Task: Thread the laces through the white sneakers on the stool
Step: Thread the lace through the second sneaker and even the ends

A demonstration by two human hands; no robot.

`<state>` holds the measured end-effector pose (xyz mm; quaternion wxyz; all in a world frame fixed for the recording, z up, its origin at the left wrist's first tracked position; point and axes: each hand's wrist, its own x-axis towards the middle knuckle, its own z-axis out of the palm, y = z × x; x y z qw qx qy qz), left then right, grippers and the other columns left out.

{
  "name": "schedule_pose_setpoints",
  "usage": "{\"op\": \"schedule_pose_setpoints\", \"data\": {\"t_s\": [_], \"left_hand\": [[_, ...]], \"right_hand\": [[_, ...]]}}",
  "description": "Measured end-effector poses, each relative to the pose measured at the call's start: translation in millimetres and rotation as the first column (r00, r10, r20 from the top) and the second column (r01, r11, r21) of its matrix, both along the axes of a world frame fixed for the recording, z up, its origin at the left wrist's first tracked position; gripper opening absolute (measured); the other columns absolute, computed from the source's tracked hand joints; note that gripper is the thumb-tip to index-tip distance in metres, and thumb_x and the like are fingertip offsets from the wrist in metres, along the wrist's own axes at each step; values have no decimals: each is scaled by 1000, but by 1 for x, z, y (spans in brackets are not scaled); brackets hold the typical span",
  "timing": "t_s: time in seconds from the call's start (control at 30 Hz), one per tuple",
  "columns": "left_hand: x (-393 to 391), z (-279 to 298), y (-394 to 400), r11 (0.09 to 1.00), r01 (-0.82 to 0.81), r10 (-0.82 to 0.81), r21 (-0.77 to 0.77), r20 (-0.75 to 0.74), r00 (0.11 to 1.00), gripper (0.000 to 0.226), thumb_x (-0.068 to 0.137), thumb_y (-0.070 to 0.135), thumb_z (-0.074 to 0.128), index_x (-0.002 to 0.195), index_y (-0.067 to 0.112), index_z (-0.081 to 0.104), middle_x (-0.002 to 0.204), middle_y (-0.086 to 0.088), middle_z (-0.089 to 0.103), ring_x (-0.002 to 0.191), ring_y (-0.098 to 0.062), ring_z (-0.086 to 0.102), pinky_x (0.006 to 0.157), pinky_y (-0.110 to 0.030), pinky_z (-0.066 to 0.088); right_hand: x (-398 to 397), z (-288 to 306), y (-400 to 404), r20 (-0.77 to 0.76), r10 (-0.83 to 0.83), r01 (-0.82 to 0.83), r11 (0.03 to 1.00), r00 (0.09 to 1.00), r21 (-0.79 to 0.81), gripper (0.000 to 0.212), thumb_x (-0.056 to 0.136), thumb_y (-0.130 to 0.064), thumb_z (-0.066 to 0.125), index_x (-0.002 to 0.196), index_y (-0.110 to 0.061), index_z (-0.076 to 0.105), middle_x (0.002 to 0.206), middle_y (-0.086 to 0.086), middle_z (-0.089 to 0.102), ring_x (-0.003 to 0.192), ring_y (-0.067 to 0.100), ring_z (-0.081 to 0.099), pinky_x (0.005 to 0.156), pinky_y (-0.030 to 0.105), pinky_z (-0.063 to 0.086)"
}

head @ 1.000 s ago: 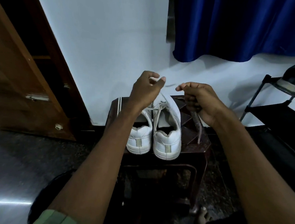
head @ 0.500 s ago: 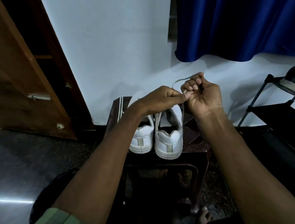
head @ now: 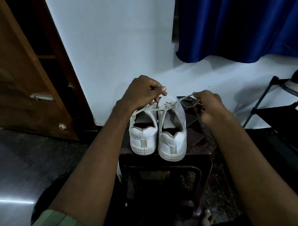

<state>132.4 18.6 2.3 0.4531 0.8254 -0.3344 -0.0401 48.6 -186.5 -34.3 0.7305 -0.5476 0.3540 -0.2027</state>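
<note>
Sitting side by side on a dark brown plastic stool (head: 197, 145), heels toward the camera, the two white sneakers (head: 158, 136) take up the stool's left and middle part; the left one touches or nearly touches the right one along its inner side. The left hand (head: 142, 92) hovers above the toe end of the sneakers, fingers curled, thumb pressed against the forefinger, pinching one end of a white lace (head: 149, 108) that runs down from the fist and across the top of the sneakers' openings. The right hand (head: 210, 107) is raised to the right of the sneakers, over the stool's far right part, its fingers bent around the other thin strand of lace, which runs leftward from it to the upper eyelets of the right-hand sneaker. That hand is blurred, so the exact finger placement is unclear, though the strand clearly ends in its grip.

Behind the stool stands a pale wall (head: 105, 47), and above and right of the stool hangs a blue curtain (head: 249, 26). Left of the stool leans a brown wooden door (head: 15, 84) with a metal latch. Right of the stool is a black shoe rack (head: 287, 114) with a dark shoe on its top shelf. The stool stands on a dark speckled floor (head: 24, 165), and a bare foot (head: 206, 222) shows below the stool's front right leg.
</note>
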Motion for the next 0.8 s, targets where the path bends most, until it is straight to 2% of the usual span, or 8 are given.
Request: {"op": "schedule_pose_setpoints", "data": {"t_s": [0.07,0.1,0.17,0.3,0.43,0.6,0.7,0.8], "left_hand": [[-3,-1,-4,1000,-9,10,-11,36,999,17,96,30,74,86,19,83,64,2,74,51,-11,62,55,-20,49],[-4,-1,-6,1000,-28,29,-6,71,997,16,93,33,77,84,22,82,64,4,75,51,-11,64,59,-23,53],[-7,-2,-11,997,-80,79,0,136,988,17,88,40,80,78,27,81,63,10,74,53,-10,68,64,-27,58],[-12,-2,-18,984,-180,172,11,235,957,22,81,51,83,74,30,80,60,15,71,55,-2,67,66,-31,61],[-11,-3,-19,985,-174,170,2,203,964,22,80,49,84,74,28,80,61,13,72,56,-6,69,68,-38,64],[-12,1,-12,995,-29,30,96,-10,1000,30,74,45,93,80,19,80,65,-1,76,60,-15,75,63,-29,62],[-10,-1,-8,963,42,-5,265,-141,990,23,73,31,94,87,17,83,75,-4,79,70,-19,78,75,-34,66],[-4,-5,-6,966,48,23,255,-266,964,14,78,6,85,92,7,84,87,-12,80,82,-28,78,86,-42,65]], "right_hand": [[1,-6,9,-163,-39,-1,971,986,-238,63,65,-31,84,117,-5,63,123,14,63,106,31,68,82,44,63],[-2,-6,15,-191,-52,-20,933,980,-358,72,68,-33,82,130,-7,58,136,12,54,121,30,58,95,44,58],[-3,-6,25,-102,23,-76,835,994,-544,71,77,-28,77,143,-13,54,143,6,54,129,24,53,105,41,52],[-5,0,35,101,354,-223,762,930,-608,20,89,-6,70,100,-17,82,88,-7,78,81,2,68,76,25,54],[-8,-1,36,89,422,-258,694,902,-672,15,91,-3,70,92,-12,81,77,4,79,73,15,72,72,31,55],[-9,-1,26,110,324,-196,773,939,-604,11,95,-13,73,87,-11,80,67,9,74,52,15,61,50,22,45],[-12,0,24,77,388,-271,758,919,-593,11,96,-12,72,93,-7,81,65,5,72,46,7,51,47,17,39],[-15,-1,28,8,462,-366,714,887,-597,11,96,-11,73,96,-4,82,63,-4,70,52,2,53,51,17,41]]}}
